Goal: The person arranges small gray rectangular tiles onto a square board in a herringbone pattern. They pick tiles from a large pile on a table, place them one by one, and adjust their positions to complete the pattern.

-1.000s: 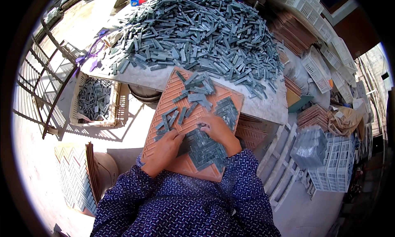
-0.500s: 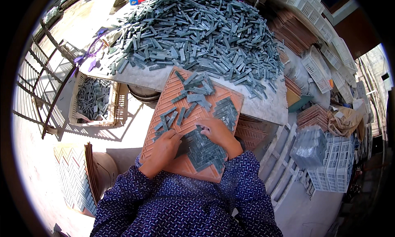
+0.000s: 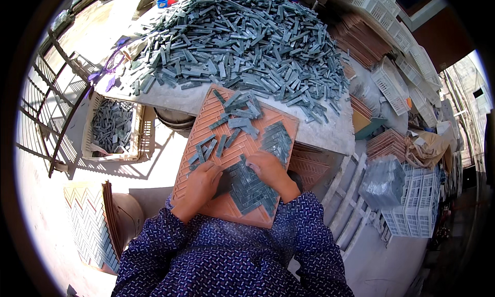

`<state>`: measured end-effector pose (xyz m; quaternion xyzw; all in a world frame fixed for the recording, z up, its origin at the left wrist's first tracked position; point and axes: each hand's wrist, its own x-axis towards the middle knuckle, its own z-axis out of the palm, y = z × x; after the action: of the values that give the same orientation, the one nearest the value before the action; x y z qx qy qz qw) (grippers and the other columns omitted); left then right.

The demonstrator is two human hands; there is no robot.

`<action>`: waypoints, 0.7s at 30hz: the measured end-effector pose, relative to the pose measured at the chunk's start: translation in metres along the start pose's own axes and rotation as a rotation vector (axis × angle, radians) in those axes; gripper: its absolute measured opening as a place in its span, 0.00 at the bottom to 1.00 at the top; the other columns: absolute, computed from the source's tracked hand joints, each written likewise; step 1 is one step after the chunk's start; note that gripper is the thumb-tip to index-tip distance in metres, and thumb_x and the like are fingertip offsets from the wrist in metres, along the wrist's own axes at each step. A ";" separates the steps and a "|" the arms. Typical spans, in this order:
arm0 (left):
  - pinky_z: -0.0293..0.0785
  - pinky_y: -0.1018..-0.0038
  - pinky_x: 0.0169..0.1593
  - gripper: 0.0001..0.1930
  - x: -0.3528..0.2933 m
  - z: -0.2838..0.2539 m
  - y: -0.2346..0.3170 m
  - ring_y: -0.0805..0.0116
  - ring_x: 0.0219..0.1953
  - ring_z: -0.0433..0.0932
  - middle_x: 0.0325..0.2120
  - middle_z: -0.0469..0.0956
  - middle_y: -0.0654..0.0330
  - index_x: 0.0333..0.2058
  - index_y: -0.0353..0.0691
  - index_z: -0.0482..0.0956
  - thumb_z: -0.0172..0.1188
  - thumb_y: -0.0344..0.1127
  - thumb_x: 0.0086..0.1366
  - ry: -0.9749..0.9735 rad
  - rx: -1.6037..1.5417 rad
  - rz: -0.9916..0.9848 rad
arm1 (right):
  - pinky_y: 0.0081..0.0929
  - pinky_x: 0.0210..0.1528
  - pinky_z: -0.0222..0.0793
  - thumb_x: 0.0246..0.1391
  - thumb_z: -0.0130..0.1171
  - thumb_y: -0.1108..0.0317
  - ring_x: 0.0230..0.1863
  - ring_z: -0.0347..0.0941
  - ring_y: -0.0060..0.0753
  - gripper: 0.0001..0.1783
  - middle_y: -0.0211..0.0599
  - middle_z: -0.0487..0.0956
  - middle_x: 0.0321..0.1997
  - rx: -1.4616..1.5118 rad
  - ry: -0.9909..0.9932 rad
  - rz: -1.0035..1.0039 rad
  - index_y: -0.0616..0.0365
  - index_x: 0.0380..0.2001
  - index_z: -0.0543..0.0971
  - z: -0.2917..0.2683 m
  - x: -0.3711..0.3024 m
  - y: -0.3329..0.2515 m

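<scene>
An orange-brown grooved mold tray leans from my lap onto the table edge. Dark green-grey stone strips lie in its grooves as a herringbone patch at the lower right, with a further patch above. Loose strips are heaped on the tray's upper middle, and a few more lie at its left. My left hand is closed just below those left strips, fingertips pinched. Over the upper edge of the laid patch, my right hand is curled with its fingers together. What either hand pinches is hidden.
A big heap of stone strips covers the table. A crate of strips stands on the floor at left, near a metal railing. Stacked molds, white crates and a slatted pallet crowd the right.
My view has shifted slightly, so the scene sits a little further left. Both hands stay closed over the tray, the right one slightly more curled at the patch's upper edge.
</scene>
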<state>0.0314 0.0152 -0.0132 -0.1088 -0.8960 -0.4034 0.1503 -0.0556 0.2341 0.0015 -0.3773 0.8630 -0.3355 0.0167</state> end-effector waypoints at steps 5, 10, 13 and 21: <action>0.73 0.62 0.35 0.08 0.021 -0.003 0.008 0.53 0.33 0.76 0.29 0.73 0.53 0.35 0.36 0.75 0.60 0.32 0.57 0.021 0.136 -0.130 | 0.38 0.40 0.69 0.50 0.54 0.75 0.40 0.72 0.47 0.09 0.42 0.75 0.35 -0.085 0.188 0.018 0.58 0.36 0.77 0.010 0.032 -0.011; 0.72 0.60 0.36 0.14 0.039 0.013 0.000 0.51 0.34 0.75 0.32 0.73 0.52 0.38 0.36 0.73 0.63 0.35 0.56 -0.017 0.288 -0.227 | 0.38 0.41 0.68 0.50 0.53 0.74 0.40 0.71 0.47 0.09 0.40 0.73 0.39 -0.252 0.194 -0.079 0.57 0.36 0.77 0.023 0.067 -0.003; 0.73 0.60 0.36 0.14 0.039 0.015 -0.001 0.51 0.34 0.75 0.32 0.72 0.52 0.38 0.37 0.73 0.63 0.35 0.54 -0.002 0.297 -0.260 | 0.36 0.40 0.69 0.48 0.51 0.73 0.43 0.71 0.44 0.07 0.36 0.73 0.38 -0.345 0.152 -0.155 0.56 0.32 0.76 0.019 0.069 0.003; 0.73 0.60 0.35 0.09 0.009 0.000 0.005 0.51 0.33 0.75 0.31 0.72 0.53 0.33 0.36 0.73 0.60 0.31 0.54 -0.061 0.144 -0.126 | 0.38 0.41 0.68 0.44 0.56 0.74 0.40 0.69 0.47 0.07 0.40 0.72 0.35 -0.171 0.131 -0.112 0.58 0.31 0.75 0.000 0.025 -0.003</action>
<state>0.0246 0.0192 -0.0063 -0.0533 -0.9319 -0.3432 0.1048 -0.0721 0.2162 0.0088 -0.4021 0.8653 -0.2850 -0.0910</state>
